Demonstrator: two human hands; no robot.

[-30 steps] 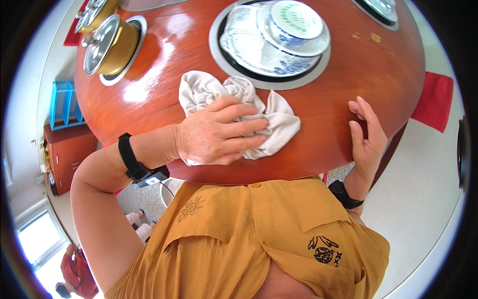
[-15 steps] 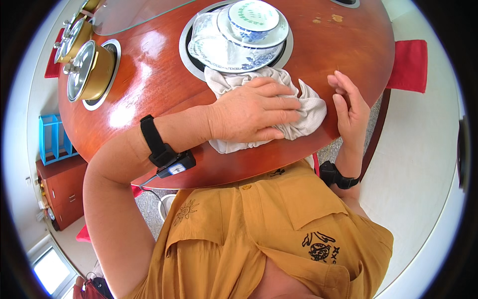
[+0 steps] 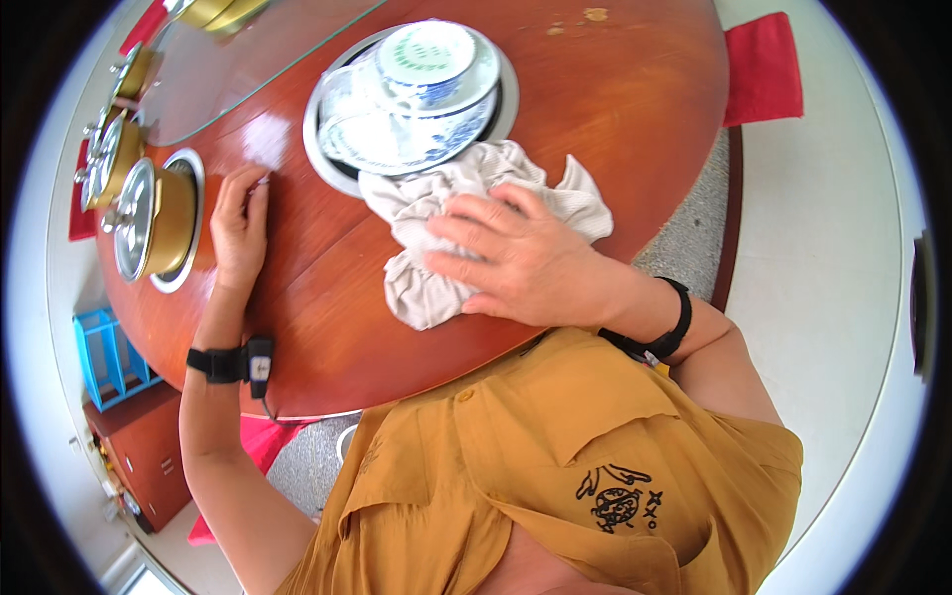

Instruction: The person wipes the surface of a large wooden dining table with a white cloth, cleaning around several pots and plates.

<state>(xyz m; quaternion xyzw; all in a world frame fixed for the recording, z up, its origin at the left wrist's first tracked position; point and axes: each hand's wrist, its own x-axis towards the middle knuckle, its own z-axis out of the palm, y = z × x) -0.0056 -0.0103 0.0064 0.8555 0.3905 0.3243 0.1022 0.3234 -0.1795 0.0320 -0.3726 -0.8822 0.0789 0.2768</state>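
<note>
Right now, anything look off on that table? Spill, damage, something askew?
Pale tan patches mark the red-brown table near the picture's top edge, standing out against the darker surface; worn finish or residue, can't tell. The top bowl on the dish stack is upside down, possibly on purpose. No liquid spill visible.

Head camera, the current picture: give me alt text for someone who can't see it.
A person's right hand lies on a crumpled pale cloth on a reddish-brown table, beside a stack of blue-and-white dishes. The left hand, holding nothing visible, is near a gold pot with a glass lid.
</note>
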